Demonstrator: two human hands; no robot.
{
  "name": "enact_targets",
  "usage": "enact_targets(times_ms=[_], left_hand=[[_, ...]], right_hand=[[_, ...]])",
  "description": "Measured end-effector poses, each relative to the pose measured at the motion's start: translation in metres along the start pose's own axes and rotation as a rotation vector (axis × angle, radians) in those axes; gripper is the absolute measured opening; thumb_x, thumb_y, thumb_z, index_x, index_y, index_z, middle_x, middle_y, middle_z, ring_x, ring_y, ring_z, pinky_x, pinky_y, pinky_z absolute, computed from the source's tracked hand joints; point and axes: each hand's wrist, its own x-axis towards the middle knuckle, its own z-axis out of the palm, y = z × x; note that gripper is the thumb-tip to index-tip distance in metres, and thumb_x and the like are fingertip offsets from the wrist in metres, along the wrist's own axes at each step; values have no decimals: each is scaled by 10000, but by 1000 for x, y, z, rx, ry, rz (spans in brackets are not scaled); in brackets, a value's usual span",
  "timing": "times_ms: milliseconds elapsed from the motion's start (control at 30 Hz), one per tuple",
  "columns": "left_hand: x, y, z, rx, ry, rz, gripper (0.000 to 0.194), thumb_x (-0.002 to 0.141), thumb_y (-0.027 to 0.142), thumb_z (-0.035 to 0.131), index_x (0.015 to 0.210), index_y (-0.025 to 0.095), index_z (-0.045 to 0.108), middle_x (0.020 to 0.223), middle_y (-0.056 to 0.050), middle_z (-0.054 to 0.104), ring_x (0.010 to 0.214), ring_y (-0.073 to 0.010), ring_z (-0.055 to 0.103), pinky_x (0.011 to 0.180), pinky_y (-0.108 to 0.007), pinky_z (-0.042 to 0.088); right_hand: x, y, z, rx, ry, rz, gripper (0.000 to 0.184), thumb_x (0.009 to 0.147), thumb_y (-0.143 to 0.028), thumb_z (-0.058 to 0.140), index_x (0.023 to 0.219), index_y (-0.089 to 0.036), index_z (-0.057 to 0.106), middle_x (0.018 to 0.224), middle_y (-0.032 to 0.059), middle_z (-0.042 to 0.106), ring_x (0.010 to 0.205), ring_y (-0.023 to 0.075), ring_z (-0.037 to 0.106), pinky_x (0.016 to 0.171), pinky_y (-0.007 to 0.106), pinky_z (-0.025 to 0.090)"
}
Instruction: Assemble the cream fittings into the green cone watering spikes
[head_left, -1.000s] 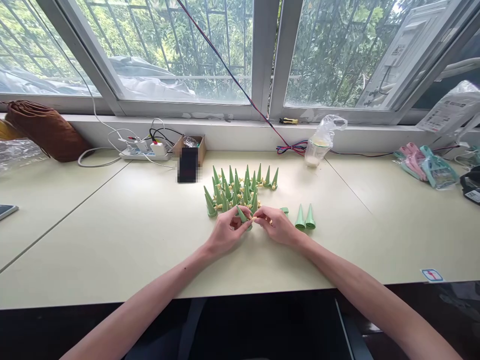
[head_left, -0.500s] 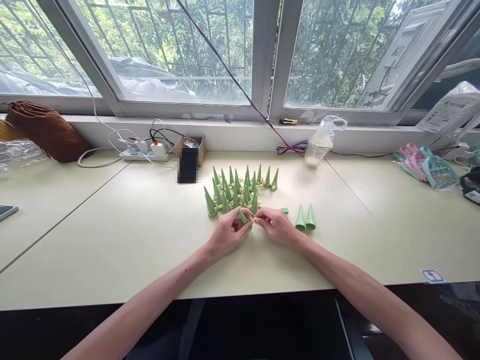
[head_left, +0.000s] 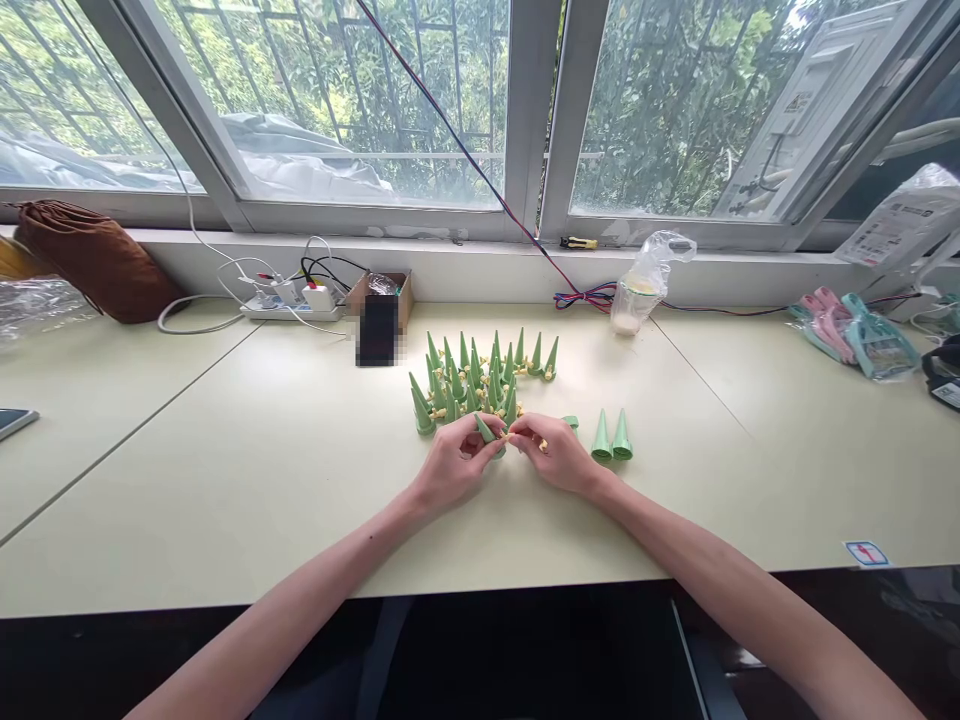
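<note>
My left hand (head_left: 455, 460) is closed around a green plastic cone (head_left: 484, 428), which leans to the left. Fingers of my right hand (head_left: 559, 455) pinch a small yellowish piece (head_left: 505, 437) against the cone's side; its exact kind is too small to make out. Just beyond both hands stands a cluster of green cones (head_left: 472, 370), many with small yellow pieces at their bases. Two plain green cones (head_left: 611, 437) stand upright to the right of my right hand. Another green part (head_left: 571, 423) lies partly hidden behind that hand.
At the back are a power strip (head_left: 289, 310) with cables, a small cardboard box (head_left: 405, 295) and a plastic-bagged cup (head_left: 637, 295). A brown pouch (head_left: 97, 265) lies at left. Bagged pink and teal items (head_left: 855, 330) lie at right. The table's front edge (head_left: 510, 592) runs below my forearms.
Both hands stay almost in place around the cone, with only slight finger movement. The whole view has shifted a little.
</note>
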Motion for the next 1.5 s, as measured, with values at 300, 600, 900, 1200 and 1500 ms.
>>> enact_targets(times_ms=[300,600,900,1200,1500], left_hand=[[0,1,-1,-9,-13,-9,139,899,295,663,878,158,666,873,-45,680,523,-80,546,466,-220,499],[1,1,-2,86,44,48,92,883,212,641,822,148,665,811,-37,676,523,-80,531,471,-206,479],[-3,-2,3,134,-50,41,107,907,235,627,858,147,661,734,-8,638,525,-85,515,505,-211,462],[-6,-7,7,138,-163,82,164,857,164,607,709,153,537,603,42,522,524,-76,472,497,-189,400],[-6,-1,6,30,-224,27,71,867,144,608,909,134,665,616,29,619,520,-88,573,541,-201,496]], right_hand=[[0,1,1,9,6,-5,183,980,-294,538,861,-188,628,733,29,638,610,151,530,574,278,450],[3,-1,-4,-10,135,42,227,998,-352,513,937,-179,647,822,53,686,686,159,608,605,271,499],[1,-5,-7,-48,248,-30,205,1005,-340,516,946,-186,638,822,50,661,664,148,594,623,278,514],[-3,-13,7,-68,129,-186,138,972,-323,598,917,-197,599,752,12,600,599,118,498,543,245,438],[-4,-10,8,-125,154,-227,56,964,-219,548,910,-206,556,722,-6,574,566,107,490,515,231,414]])
